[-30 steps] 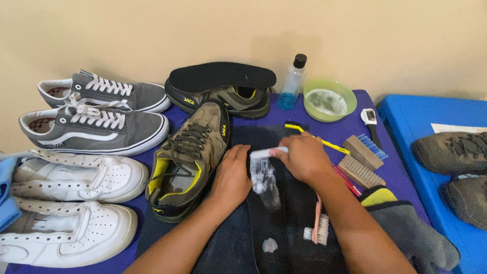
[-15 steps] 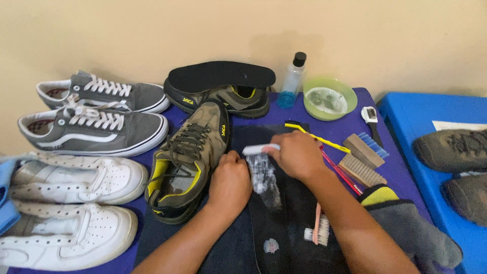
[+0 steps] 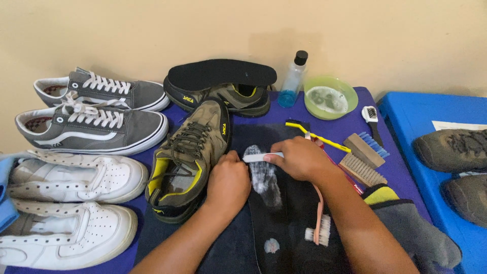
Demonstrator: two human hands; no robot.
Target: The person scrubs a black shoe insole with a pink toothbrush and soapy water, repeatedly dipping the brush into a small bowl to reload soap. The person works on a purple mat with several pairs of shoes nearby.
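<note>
The right hand (image 3: pixel 299 160) grips a small white brush (image 3: pixel 261 157) over the soapy black foam insole (image 3: pixel 266 203) (thin, floppy, likely slippery) on the mat; left hand (image 3: pixel 228 182) flat, pinning its edge.

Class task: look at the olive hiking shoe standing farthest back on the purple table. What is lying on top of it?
A black insole lies flat across the top of the rear olive hiking shoe, covering most of its opening. Only a bit of yellow lining shows; the shoe's interior is hidden.
</note>
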